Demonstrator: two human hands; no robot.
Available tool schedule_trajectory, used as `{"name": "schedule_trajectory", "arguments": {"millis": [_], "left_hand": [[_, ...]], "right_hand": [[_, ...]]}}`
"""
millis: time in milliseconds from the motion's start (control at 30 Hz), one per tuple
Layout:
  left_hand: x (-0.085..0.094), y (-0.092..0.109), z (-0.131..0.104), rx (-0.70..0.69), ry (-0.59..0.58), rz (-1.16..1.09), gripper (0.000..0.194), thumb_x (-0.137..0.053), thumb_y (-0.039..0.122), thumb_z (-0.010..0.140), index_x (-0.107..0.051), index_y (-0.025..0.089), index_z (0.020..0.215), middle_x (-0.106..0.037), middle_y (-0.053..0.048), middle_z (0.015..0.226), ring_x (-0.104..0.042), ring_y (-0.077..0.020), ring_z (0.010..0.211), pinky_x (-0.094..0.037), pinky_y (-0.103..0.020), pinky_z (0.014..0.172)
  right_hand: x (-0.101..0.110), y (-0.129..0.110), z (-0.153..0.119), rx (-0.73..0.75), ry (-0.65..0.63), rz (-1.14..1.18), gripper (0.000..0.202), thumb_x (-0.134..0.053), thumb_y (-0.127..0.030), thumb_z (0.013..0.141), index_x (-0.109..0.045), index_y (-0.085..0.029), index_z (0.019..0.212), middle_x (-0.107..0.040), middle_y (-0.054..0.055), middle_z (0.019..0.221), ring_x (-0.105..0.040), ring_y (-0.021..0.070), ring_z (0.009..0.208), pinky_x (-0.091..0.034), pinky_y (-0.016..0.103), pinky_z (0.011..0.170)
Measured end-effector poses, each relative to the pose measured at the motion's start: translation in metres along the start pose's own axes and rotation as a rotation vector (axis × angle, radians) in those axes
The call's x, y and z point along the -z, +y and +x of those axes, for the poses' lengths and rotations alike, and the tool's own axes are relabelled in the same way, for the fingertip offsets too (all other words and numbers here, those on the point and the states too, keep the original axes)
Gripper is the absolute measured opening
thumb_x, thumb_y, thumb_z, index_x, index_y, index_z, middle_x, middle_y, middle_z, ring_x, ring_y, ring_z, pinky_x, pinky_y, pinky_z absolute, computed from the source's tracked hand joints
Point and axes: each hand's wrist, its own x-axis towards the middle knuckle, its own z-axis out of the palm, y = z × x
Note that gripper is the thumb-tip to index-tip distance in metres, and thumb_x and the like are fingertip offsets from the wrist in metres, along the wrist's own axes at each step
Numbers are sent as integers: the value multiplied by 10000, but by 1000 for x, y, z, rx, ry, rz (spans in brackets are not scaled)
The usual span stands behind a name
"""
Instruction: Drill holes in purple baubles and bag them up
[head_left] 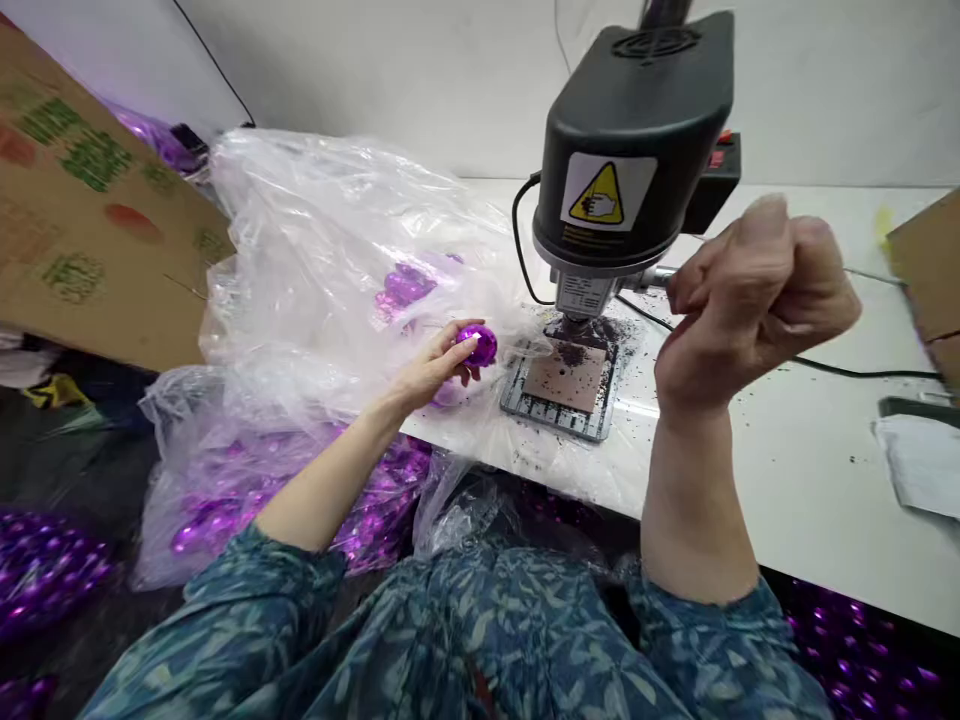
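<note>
Your right hand [754, 305] is closed around the drill press's lever [660, 277]; beyond, your left hand [442, 355] pinches a shiny purple ball [480, 345], left of the brown block [566, 376]. Loading seems underway; next likely calls for steady seating beneath the press.

SIGN: yellow warning triangle [598, 198] with hand symbol [599, 206], on white sticker [636, 188] of black machine head [630, 125], upper right of centre | UNDER IT: yellowish lines [598, 236] (too small to read) | BELOW HEAD: pale label [583, 295], rows illegible | UPPER LEFT: cardboard box [112, 235], green and red print [94, 158], unreadable
</note>
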Motion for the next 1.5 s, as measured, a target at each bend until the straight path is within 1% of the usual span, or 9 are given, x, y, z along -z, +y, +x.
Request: {"name": "schedule_trajectory", "arguments": {"millis": [200,333,467,700,867,1033,1167,1333,1500], "left_hand": [[-44,-35,17,-105,-3,-60,673,-813,519,748,-580,208,1297,-672,-74,1144,-643,-159,861,-506,-258,671],[-59,-48,41,-151,64,-88,681,-833,566,704,-599,170,1206,-695,-98,1147,-653,-208,988,-531,-295,761],[-69,-57,56,-198,-11,-80,637,-816,563,735,-590,182,1191,-704,-102,1167,-650,-237,1098,-516,-361,945],[-75,-70,64,-286,-19,66,623,-799,541,766,-576,174,1218,-673,-112,1174,-648,-228,1060,-504,-379,955],[-79,-74,65,-344,-43,146,622,-779,534,789,-564,179,1253,-658,-121,1220,-634,-248,1124,-499,-401,992],[-86,-76,65,-405,-5,288,585,-801,509,769,-592,199,1218,-683,-105,1147,-658,-237,1013,-532,-382,882],[-91,-75,61,-441,69,424,564,-833,428,749,-606,196,1210,-677,-92,1127,-646,-211,934,-523,-342,805],[-92,-74,59,-450,67,426,539,-832,385,755,-603,197,1206,-665,-84,1123,-634,-191,924,-515,-313,789],[-91,-73,59,-444,57,414,533,-829,403,753,-608,197,1193,-660,-83,1099,-614,-187,919,-498,-312,785]], "right_hand": [[-1,-3,-1,7,2,-93,568,-582,-482,955,-253,-214,576,-286,-63,469,-333,62,382,-225,276,432],[1,-2,-2,26,-31,-152,546,-512,-465,999,-241,-212,598,-266,-56,498,-299,60,398,-246,273,440],[2,-1,-3,34,-36,-108,552,-535,-449,993,-230,-201,605,-275,-56,496,-314,54,397,-244,267,444],[1,-3,-4,19,-38,-213,581,-468,-583,971,-182,-224,614,-255,-60,487,-293,50,381,-260,276,424],[3,-1,-6,5,-63,-287,534,-394,-558,1013,-200,-222,647,-257,-51,533,-308,68,406,-308,278,458],[2,-3,-5,9,-45,-278,548,-415,-566,1002,-188,-226,637,-236,-54,507,-286,69,383,-271,284,432],[2,-4,-6,29,-42,-174,525,-474,-461,1016,-201,-223,635,-233,-58,501,-284,68,394,-251,282,438],[9,0,-14,78,-53,3,478,-549,-260,982,-245,-202,618,-245,-54,487,-284,76,393,-185,287,430],[13,5,-24,92,-71,-229,512,-443,-363,1011,-194,-214,590,-210,-33,471,-249,107,404,-222,324,447]]}}
